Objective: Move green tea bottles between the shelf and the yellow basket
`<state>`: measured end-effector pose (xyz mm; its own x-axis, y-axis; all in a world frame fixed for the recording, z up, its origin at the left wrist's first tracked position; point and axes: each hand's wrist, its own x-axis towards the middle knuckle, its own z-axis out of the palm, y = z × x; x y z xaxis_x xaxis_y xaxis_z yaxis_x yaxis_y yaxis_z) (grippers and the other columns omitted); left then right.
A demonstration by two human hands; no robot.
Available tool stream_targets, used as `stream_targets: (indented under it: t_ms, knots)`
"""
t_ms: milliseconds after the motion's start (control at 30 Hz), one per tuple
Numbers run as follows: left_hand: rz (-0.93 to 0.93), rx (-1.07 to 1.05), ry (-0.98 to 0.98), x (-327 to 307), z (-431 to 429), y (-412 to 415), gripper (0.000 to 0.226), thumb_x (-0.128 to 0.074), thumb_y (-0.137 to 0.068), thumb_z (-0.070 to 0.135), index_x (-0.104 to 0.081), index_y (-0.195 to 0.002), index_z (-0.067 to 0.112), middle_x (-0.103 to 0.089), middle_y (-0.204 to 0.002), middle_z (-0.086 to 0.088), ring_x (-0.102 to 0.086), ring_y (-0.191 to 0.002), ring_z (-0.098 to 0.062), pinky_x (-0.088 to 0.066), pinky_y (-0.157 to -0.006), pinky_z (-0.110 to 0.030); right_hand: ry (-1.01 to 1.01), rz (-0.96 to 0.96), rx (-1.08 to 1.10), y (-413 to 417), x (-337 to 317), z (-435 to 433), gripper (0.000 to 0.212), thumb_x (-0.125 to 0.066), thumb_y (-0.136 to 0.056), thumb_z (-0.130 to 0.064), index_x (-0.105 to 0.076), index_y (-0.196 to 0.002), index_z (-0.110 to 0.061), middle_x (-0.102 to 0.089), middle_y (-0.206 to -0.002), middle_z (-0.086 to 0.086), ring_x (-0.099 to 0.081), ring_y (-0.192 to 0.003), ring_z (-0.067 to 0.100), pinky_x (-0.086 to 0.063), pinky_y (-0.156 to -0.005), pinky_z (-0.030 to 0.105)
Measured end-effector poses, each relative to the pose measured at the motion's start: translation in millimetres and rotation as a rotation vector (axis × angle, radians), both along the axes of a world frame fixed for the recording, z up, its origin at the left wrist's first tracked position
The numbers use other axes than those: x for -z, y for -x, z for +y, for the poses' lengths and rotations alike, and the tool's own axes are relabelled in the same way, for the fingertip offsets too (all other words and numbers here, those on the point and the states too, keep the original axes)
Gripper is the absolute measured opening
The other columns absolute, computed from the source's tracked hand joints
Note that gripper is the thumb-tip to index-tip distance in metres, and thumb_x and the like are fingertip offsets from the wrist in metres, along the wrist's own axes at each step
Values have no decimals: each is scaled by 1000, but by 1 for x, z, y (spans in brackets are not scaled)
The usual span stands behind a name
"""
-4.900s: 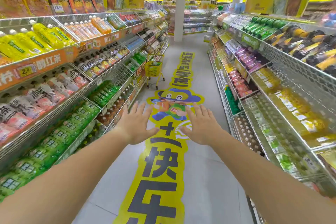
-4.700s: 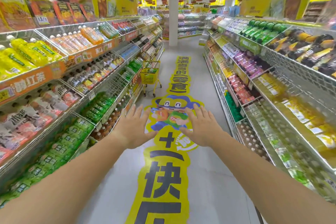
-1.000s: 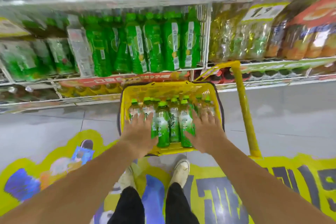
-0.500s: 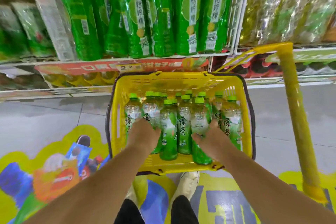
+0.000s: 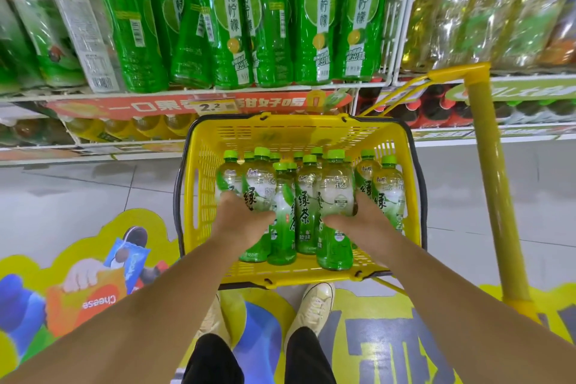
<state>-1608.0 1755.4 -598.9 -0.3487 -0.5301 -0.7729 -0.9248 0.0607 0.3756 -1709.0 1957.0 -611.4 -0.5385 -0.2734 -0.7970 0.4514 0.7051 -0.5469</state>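
Gripping one bottle per hand, apparently at the pick-up step of unloading the yellow basket (image 5: pixel 199 196).

Left hand (image 5: pixel 241 223) down inside the basket, fingers curled and clamped round a green tea bottle (image 5: pixel 259 188) at the near-left of the cluster, thumb on the side toward the middle.

Between the two sets of fingers, other green tea bottles (image 5: pixel 307 196) upright, capped and untouched.

Right hand (image 5: pixel 361 221) clamped the same way on a second bottle (image 5: pixel 338 193), with more bottles just outside its fingers and beyond the fingertips.

Cannot tell whether either held bottle is off the basket floor.

Above and well beyond the fingertips, shelf (image 5: pixel 124 97) packed with larger green bottles (image 5: pixel 314 15); no free slot visible.

Next move, as a judgement: raising both bottles straight up, clear of the neighbouring caps, then carrying them forward to the shelf. Calls for a firm hold on smooth plastic, and a gap found first.
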Motion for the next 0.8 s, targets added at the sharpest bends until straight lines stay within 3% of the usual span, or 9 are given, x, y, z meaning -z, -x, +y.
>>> stream_targets:
  t_ms: [133,200,233,267,300,367,467,667,800]
  knots:
    - [47,47,-66,-27,-7,-10,57,-76,-78,23,-34,-112,3,-40,-70,-4,-40,-52,-14,-29,-35,-23,117,-62,138,5,-44,-6,34,-75,-84,-17,-54,-110,-25,-67,-109,3,-63,-107,24,-51,-89,42]
    - [82,46,-93,-48,-8,-14,58,-75,-78,18,-31,-114,7,-39,-77,-6,-39,-56,-14,-29,-37,-24,179,-143,237,5,-69,-8,29,-66,-90,-9,-45,-106,-23,-60,-108,-4,-42,-128,27,-40,-104,49]
    - [101,41,-99,-59,-8,-16,60,-76,-76,18,-31,-114,10,-41,-80,-7,-41,-58,-15,-31,-40,-26,215,-186,280,5,-80,-10,33,-66,-91,-12,-42,-111,-24,-57,-112,-7,-48,-124,19,-31,-112,51]
    - [114,34,-98,-70,-8,-17,60,-77,-74,20,-32,-113,15,-46,-83,-7,-45,-62,-17,-34,-43,-28,237,-225,301,5,-92,-12,40,-71,-88,-21,-43,-116,-24,-55,-114,-7,-44,-114,15,-27,-117,52]
    - [123,38,-82,-84,-8,-18,58,-77,-71,24,-34,-111,19,-52,-86,-6,-51,-66,-19,-37,-47,-28,237,-240,299,4,-106,-16,56,-81,-78,-35,-47,-122,-24,-54,-120,-7,-44,-130,22,-27,-117,55]
    - [175,55,-56,-114,-8,-19,43,-77,-72,24,-45,-100,21,-59,-80,0,-56,-65,-17,-39,-49,-26,243,-194,296,1,-128,-22,83,-95,-49,-52,-53,-116,-29,-58,-130,-2,-49,-130,27,-35,-113,58]
    - [289,47,-22,-165,-10,-23,22,-78,-76,21,-56,-82,21,-61,-62,7,-54,-50,-10,-41,-46,-23,257,-136,261,-1,-167,-29,88,-98,-41,-50,-54,-115,-29,-65,-124,1,-57,-123,29,-42,-107,60]
    - [405,5,104,-269,-35,-40,31,-85,-68,27,-64,-90,22,-71,-77,7,-64,-64,-4,-46,-51,-16,335,-16,161,-7,-273,-55,68,-89,-65,-23,-57,-125,-24,-74,-111,3,-69,-105,27,-49,-101,54]
    - [451,0,241,-337,-60,-56,36,-83,-67,34,-63,-93,21,-69,-83,3,-64,-77,-16,-46,-58,-29,365,106,98,-16,-346,-81,45,-85,-75,-12,-60,-112,-20,-74,-105,10,-70,-100,34,-51,-98,57]
